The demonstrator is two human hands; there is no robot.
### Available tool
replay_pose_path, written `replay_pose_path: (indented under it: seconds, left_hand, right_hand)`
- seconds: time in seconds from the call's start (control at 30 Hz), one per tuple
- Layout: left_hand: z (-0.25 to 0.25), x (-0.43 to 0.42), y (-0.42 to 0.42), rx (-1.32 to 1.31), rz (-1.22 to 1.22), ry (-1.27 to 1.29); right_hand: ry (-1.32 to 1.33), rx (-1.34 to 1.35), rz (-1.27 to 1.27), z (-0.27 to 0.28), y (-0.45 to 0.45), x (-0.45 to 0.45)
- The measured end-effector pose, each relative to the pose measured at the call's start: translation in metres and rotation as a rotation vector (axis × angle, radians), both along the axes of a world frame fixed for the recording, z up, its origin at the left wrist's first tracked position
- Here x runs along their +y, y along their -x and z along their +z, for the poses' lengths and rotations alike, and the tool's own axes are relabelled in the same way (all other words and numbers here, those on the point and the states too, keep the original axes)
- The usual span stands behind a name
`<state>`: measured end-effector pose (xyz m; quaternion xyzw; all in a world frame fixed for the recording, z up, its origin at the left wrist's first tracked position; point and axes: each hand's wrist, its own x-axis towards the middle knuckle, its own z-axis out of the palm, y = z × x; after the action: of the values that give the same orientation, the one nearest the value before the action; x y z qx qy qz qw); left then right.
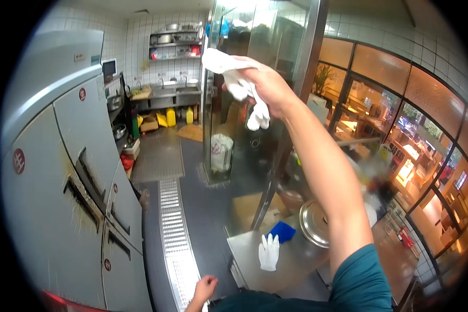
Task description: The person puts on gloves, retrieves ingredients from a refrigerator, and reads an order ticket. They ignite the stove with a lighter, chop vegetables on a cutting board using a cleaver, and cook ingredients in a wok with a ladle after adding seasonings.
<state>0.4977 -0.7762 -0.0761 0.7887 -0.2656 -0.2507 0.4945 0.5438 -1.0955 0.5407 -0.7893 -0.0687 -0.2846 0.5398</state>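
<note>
My right hand (268, 83) is raised in front of the glass panel (265, 41), its fingers wrapped round a bunched white glove (239, 86). Limp ends of the glove hang below my fingers; whether it touches the glass I cannot tell. Low in the view, my left hand (207, 286) is curled closed beside the table corner, with nothing visible in it. Another white glove (269, 253) lies flat on the steel table (249, 262), fingers pointing away from me. Touching its far side is a blue cloth (282, 231). A round metal lid (314, 223) sits to the right, partly behind my forearm.
Tall grey refrigerator doors (83, 208) line the left. A metal drain grate (177, 234) runs along the dark floor. Near the glass stands a white bag (221, 152). A sink (174, 93) and shelves (176, 43) are at the back. Framed windows (385, 67) fill the right.
</note>
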Motion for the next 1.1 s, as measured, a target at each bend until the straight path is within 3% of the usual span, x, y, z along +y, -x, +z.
replay_pose_path:
  seconds: [0.07, 0.1, 0.2, 0.3, 0.4, 0.47, 0.57, 0.67, 0.8, 0.87, 0.97, 1.1]
  left_hand:
    - [0.038, -0.024, -0.017, 0.035, -0.056, 0.013]
    - [0.083, -0.037, -0.022, 0.024, -0.062, 0.079]
    - [0.127, -0.088, -0.051, 0.025, -0.044, 0.438]
    - [0.228, -0.112, -0.059, 0.210, -0.119, 0.808]
    - [0.274, -0.129, -0.060, 0.516, -0.152, 0.959]
    - [0.277, -0.141, -0.060, 0.674, -0.200, 0.954]
    - [0.255, -0.162, -0.049, 0.792, -0.242, 0.747]
    - [0.239, -0.175, -0.025, 0.797, -0.201, 0.697]
    - [0.203, -0.192, -0.016, 0.323, -0.158, 0.450]
    - [0.197, -0.195, -0.010, 0.203, -0.193, 0.311]
    - [0.183, -0.201, -0.001, 0.150, -0.235, 0.246]
    - [0.168, -0.204, 0.012, 0.129, -0.265, 0.237]
  right_hand:
    - [0.015, 0.072, 0.042, -0.038, 0.012, 0.003]
    - [-0.023, 0.063, 0.065, -0.060, 0.017, 0.006]
    - [-0.173, 0.113, 0.153, -0.129, 0.037, 0.014]
    - [-0.270, 0.184, 0.177, -0.206, 0.056, 0.011]
    - [-0.090, 0.121, -0.049, -0.275, 0.079, 0.012]
    - [-0.064, 0.148, -0.100, -0.312, 0.098, 0.012]
    - [-0.075, 0.222, -0.211, -0.348, 0.126, 0.013]
    - [-0.028, 0.321, -0.307, -0.387, 0.153, 0.006]
    - [0.308, 0.347, -0.496, -0.421, 0.189, -0.003]
    - [0.111, 0.274, -0.503, -0.419, 0.199, -0.001]
    - [-0.062, 0.360, -0.477, -0.411, 0.207, 0.009]
    - [0.229, 0.291, -0.520, -0.454, 0.199, 0.005]
